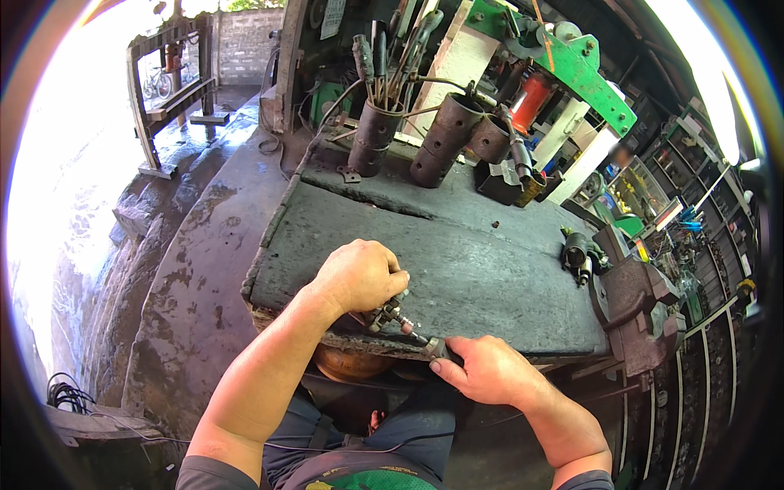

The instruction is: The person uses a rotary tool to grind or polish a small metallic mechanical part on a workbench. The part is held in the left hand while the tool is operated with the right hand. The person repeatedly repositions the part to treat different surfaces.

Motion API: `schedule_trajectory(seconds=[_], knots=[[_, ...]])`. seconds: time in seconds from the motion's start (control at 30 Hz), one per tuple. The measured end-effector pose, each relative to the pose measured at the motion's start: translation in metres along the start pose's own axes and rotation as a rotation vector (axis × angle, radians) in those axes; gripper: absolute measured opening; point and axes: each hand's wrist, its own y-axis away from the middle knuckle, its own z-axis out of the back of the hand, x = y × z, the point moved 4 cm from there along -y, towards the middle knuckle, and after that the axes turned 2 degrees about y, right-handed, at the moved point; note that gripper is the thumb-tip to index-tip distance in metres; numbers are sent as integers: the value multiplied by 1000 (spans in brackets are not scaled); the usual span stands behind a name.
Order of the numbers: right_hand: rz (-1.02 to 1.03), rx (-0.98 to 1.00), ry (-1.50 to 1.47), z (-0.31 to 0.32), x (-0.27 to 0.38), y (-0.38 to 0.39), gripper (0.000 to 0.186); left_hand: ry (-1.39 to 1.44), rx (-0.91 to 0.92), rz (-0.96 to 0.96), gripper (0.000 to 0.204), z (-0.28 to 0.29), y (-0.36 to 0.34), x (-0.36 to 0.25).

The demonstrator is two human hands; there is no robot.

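Near the workbench's front edge, my left hand [359, 278] is closed on a small metal assembly with fittings [384, 314], its top partly hidden by the fingers. A thin shiny shaft runs from it toward my right hand [482, 367], whose thumb and fingers grip a grey metal piece [435, 348] at the assembly's right end; I cannot tell exactly what that piece is. Both hands are just over the lip of the dark, worn bench top [490, 286].
Perforated metal cylinders [441, 143] holding tools stand along the back. A bench vise [641, 314] is at the right, beside loose metal parts [576, 253]. A green press frame [584, 73] with a red cylinder stands behind. A wet concrete floor and metal stand [155, 114] lie left.
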Motion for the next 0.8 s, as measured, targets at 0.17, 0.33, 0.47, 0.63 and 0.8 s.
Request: schedule_trajectory(seconds=[0.17,0.33,0.47,0.63,0.8], knots=[[-31,-28,-11,1,-3,0,52,22,8,11,39,0,1,0],[-19,10,-33,-3,-5,0,52,12,-5,-2,38,0,2,-1],[-47,-12,-8,-3,-12,-1,54,10,-45,-33,37,-3,4,4],[-38,-48,-79,-7,-16,3,54,128,-221,-214,30,-3,9,12],[-86,-38,-128,-5,-18,5,54,178,-396,-389,16,-6,25,20]])
